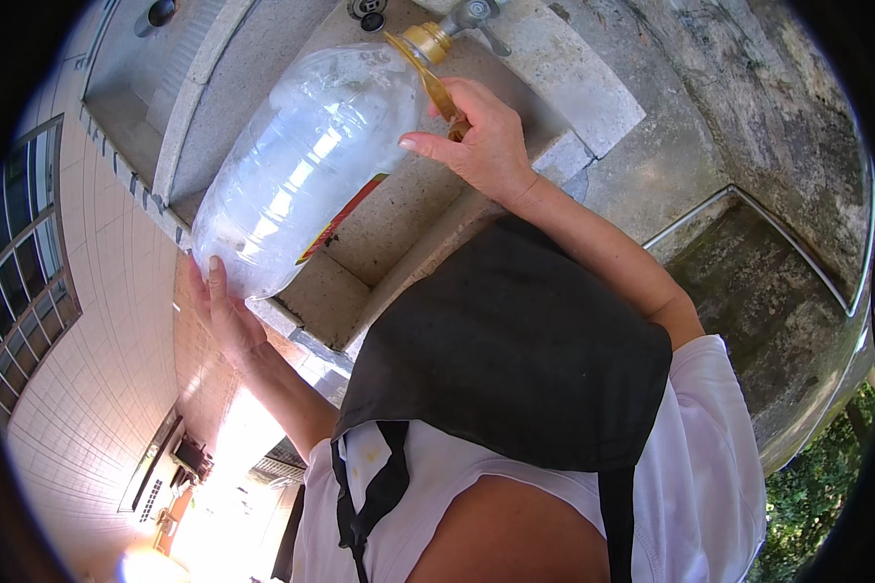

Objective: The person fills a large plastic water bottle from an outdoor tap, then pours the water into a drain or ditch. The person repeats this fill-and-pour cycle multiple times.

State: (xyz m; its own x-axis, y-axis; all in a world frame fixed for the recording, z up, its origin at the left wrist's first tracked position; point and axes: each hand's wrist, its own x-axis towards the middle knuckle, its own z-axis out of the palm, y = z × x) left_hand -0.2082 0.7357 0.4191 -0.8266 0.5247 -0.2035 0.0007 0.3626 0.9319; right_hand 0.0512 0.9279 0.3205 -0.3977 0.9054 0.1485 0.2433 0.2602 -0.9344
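A large clear plastic jug (292,160) lies tilted above a stone sink basin (408,211), a red-and-yellow label showing on its near side. Its yellow neck (429,42) points up and right, close to a metal tap (474,13). My right hand (485,138) grips the jug's yellow handle (430,84), with the thumb near the jug's shoulder. Under the jug's base, my left hand (226,313) supports it with the thumb on the near side. Whether liquid is inside the jug, I cannot tell.
Beyond a stone divider (197,73) is a second basin with a ribbed washboard (171,65). A dark drain fitting (368,9) shows at the top. A stained concrete wall (787,95) rises on the right. A dark apron (510,342) covers my front.
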